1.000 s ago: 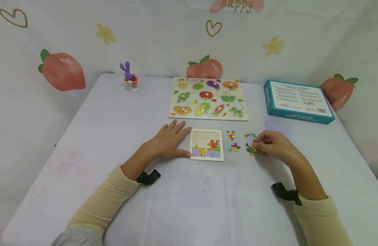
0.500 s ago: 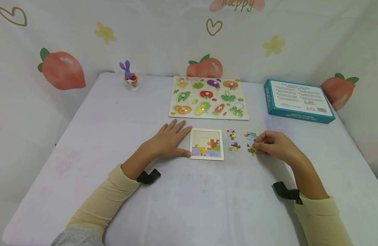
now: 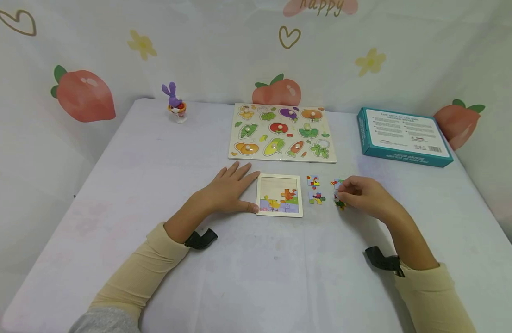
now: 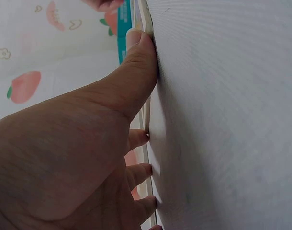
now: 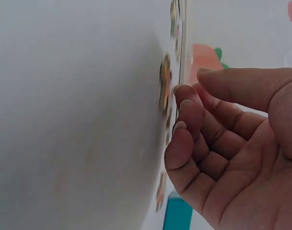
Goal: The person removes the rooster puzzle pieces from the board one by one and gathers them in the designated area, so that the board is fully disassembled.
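In the head view my left hand (image 3: 228,189) lies spread on the table, thumb and index finger at the left corners of a small wooden puzzle tray (image 3: 300,194). Inside the tray, joined jigsaw pieces (image 3: 274,204) fill the lower part and right side; bare wood shows above them. My right hand (image 3: 362,194) hovers over two jigsaw pieces at the right, fingers bent, covering much of both. The upper piece (image 3: 335,183) and lower piece (image 3: 340,204) show past its fingertips. In the right wrist view nothing shows between thumb and fingers, and a piece (image 5: 165,86) lies beside the fingertips.
Two more jigsaw pieces, one upper (image 3: 313,181) and one lower (image 3: 316,198), lie right of the tray. Behind are a vegetable peg puzzle board (image 3: 262,138), a teal box (image 3: 406,136) and a purple rabbit figurine (image 3: 172,96). A printed cloth backs the table.
My right hand has shifted slightly left over the two right-hand pieces, hiding more of them. The lower piece has turned a little and moved slightly. My left hand stays put.
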Tool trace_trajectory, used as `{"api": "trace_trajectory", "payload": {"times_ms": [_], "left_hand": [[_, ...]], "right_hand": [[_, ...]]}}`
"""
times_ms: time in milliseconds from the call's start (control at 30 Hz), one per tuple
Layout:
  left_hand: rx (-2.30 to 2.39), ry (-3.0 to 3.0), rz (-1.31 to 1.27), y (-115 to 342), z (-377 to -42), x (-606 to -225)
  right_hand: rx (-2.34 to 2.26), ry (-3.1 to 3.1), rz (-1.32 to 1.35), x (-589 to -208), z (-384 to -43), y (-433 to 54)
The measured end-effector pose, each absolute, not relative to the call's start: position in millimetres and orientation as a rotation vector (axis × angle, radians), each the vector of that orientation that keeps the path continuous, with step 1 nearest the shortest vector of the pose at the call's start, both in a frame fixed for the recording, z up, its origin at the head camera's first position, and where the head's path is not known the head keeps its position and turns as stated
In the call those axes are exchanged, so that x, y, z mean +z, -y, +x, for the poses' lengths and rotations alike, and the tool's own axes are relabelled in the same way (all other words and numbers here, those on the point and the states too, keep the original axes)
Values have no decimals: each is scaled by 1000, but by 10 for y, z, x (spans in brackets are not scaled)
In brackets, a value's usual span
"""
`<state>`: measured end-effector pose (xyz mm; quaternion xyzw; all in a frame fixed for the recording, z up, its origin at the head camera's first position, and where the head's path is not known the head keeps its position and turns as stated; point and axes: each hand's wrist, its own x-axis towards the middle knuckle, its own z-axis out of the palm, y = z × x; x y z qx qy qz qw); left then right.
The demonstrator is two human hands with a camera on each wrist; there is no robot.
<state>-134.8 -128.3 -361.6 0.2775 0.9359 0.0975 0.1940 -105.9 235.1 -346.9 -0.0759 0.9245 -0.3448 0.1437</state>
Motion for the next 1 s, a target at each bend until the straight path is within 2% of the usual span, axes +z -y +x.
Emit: {"api": "trace_trajectory", "payload": {"times_ms": [600, 1000], "left_hand": [[280, -2619, 779, 1284, -1345, -3612], [280, -2620, 787, 1286, -1343, -3601]], "right_hand": [[-971, -2590, -427, -3442, -1196, -1801], [-811, -2541, -416, -3481, -1236, -1453]]}}
